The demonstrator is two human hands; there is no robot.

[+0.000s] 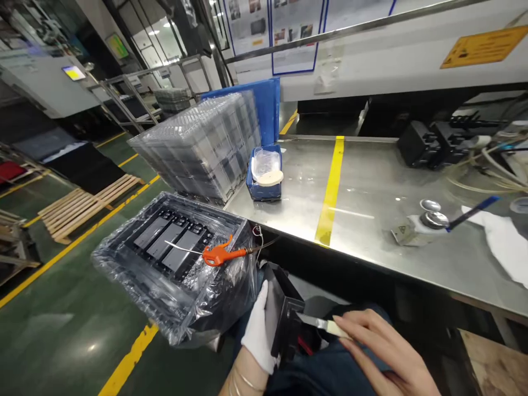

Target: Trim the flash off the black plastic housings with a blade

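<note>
My left hand (258,330), in a white glove, grips a black box-shaped part (285,311) over my lap. The part is tilted, with a recessed frame turned to the right. In my bare right hand (381,344) is a small knife (324,323) with a pale handle and a flat metal blade. Its blade points left, and the tip reaches the rim of the black part; whether it touches, I cannot tell. Something red shows below the part, partly hidden. To the left, an orange air blow gun (218,255) lies over the edge of a plastic-lined crate (165,300).
Several black parts (177,250) lie in the crate. Stacked clear trays (206,148) and a blue bin (266,192) stand behind it. The steel bench (367,220) bears a metal-topped dispenser bottle (421,228), a blue-handled brush (474,212), white cloth (505,239) and black blocks (429,144).
</note>
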